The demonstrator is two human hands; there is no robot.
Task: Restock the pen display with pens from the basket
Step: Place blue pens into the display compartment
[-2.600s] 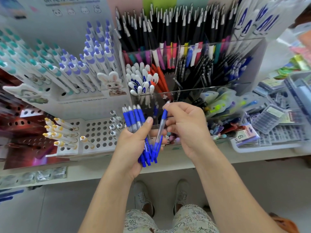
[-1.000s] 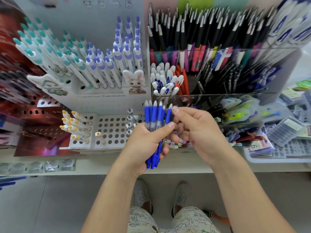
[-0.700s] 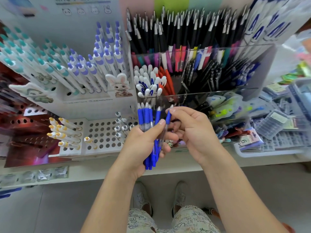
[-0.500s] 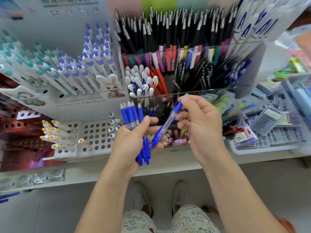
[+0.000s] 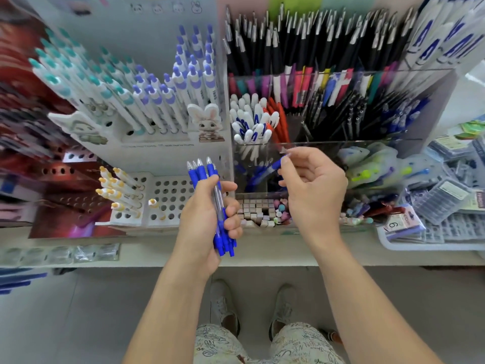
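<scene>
my right hand (image 5: 313,191) has its thumb and fingers (image 5: 284,164) pinched on the top end of a single blue pen (image 5: 265,172), which slants down to the left into the clear acrylic display (image 5: 341,143), its lower end among the blue pens already standing in the front-left compartment. the remaining digits of that hand are loosely curled and carry nothing.

my left hand (image 5: 207,219) is wrapped around a bundle of blue pens (image 5: 210,195), thumb across the front, the clear tips poking up above my grip and the blue ends sticking out below my palm. the bundle is held upright just left of the acrylic display, in front of the white perforated pen rack (image 5: 170,198).

in the compartment behind the one i'm filling stand white pens with blue marks (image 5: 249,122) and orange ones beside them. below the front compartment, small erasers (image 5: 256,212) sit in rows on the shelf (image 5: 131,254).

further left, a white stand holds teal-capped and purple-capped pens, with a rabbit figure (image 5: 206,122) at its front corner. a few yellow-capped pens (image 5: 118,189) lean in the perforated rack. at the far right a tray (image 5: 430,244) carries packaged refills. i can't spot the basket from here.
</scene>
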